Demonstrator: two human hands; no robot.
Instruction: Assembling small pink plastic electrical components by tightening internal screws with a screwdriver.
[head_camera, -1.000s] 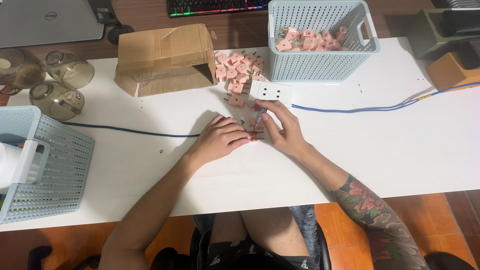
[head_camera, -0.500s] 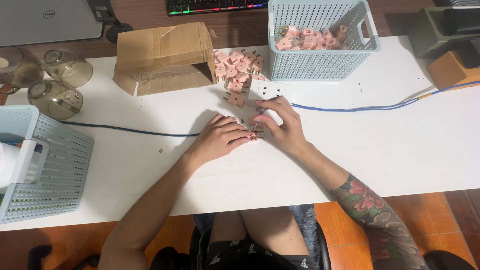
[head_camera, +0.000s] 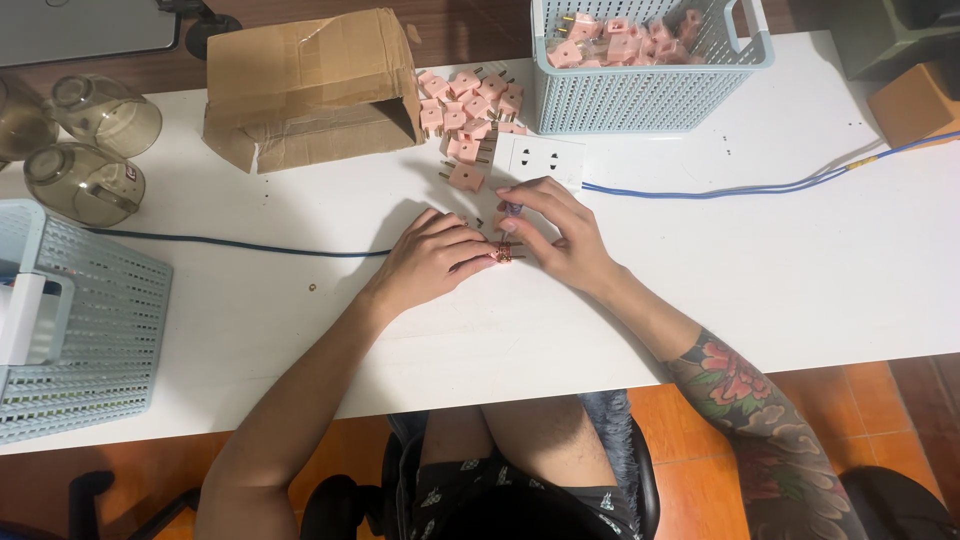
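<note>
My left hand (head_camera: 432, 262) and my right hand (head_camera: 556, 238) meet at the middle of the white table (head_camera: 780, 280). Between their fingertips they pinch a small pink plug part with metal pins (head_camera: 504, 253). The right hand also grips a small dark tool (head_camera: 512, 210) pointing down at the part. Just beyond the hands lies a white socket strip (head_camera: 541, 158) on a blue cable (head_camera: 740, 187). A heap of pink plug parts (head_camera: 467, 112) lies behind it.
A light blue basket (head_camera: 640, 90) with more pink parts stands at the back. An open cardboard box (head_camera: 310, 90) lies at the back left, glass domes (head_camera: 85, 150) further left, another blue basket (head_camera: 80, 330) at the left edge. A dark cable (head_camera: 230, 243) crosses the table.
The hands have stayed together at the same spot on the small part; only the fingers have shifted slightly.
</note>
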